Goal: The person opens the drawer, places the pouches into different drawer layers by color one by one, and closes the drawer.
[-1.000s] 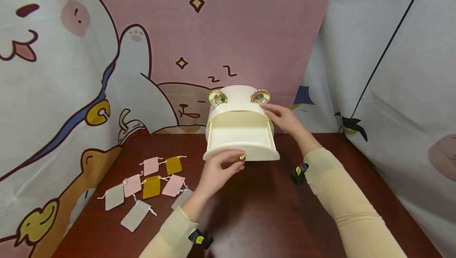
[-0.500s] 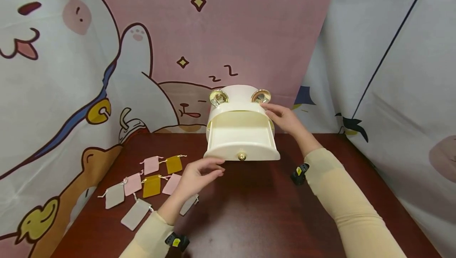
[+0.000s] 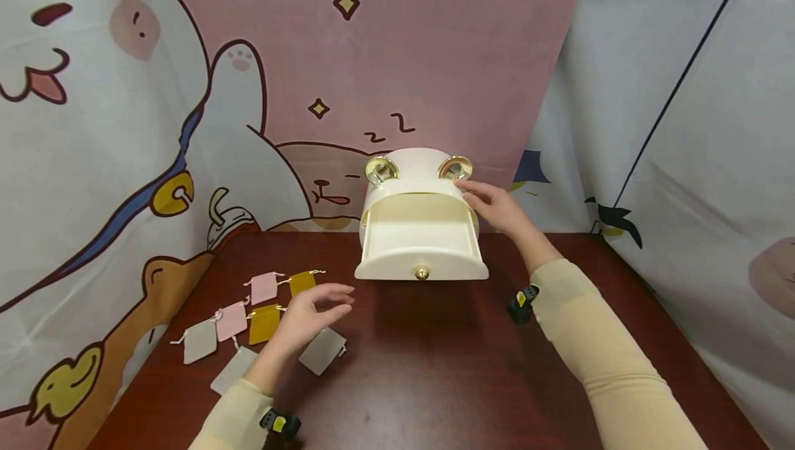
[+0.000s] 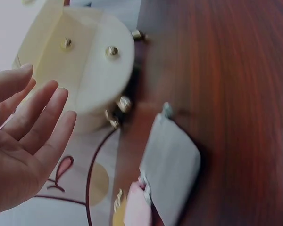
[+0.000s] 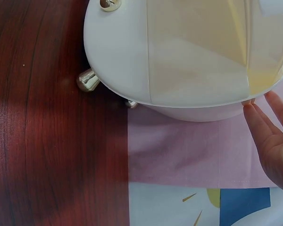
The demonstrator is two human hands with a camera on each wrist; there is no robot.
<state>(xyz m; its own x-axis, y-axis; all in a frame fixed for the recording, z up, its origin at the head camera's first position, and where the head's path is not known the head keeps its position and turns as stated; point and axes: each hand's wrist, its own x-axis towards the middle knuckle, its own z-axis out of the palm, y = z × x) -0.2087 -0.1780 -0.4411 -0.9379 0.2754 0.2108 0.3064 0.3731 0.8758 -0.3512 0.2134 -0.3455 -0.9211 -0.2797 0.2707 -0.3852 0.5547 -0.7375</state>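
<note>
A cream box with two round gold ornaments stands at the back of the table, its upper drawer pulled out. No contents show in the drawer, and a gold knob sits on its front. At the box's right side rests my right hand, fingertips at the edge below the ornament; the right wrist view shows those fingers against the rim. My left hand hovers over the small drawstring pouches, fingers loosely extended and holding nothing. Closest to it lies a grey pouch, also seen in the left wrist view.
More pouches lie on the left of the table: a pink pouch, a mustard pouch, a grey pouch and others. Short gold feet lift the box off the wood. A printed cloth hangs close behind.
My left hand has let go of the drawer knob and moved left and toward me, over the pouches. The right hand stays at the box, and the drawer remains pulled out.
</note>
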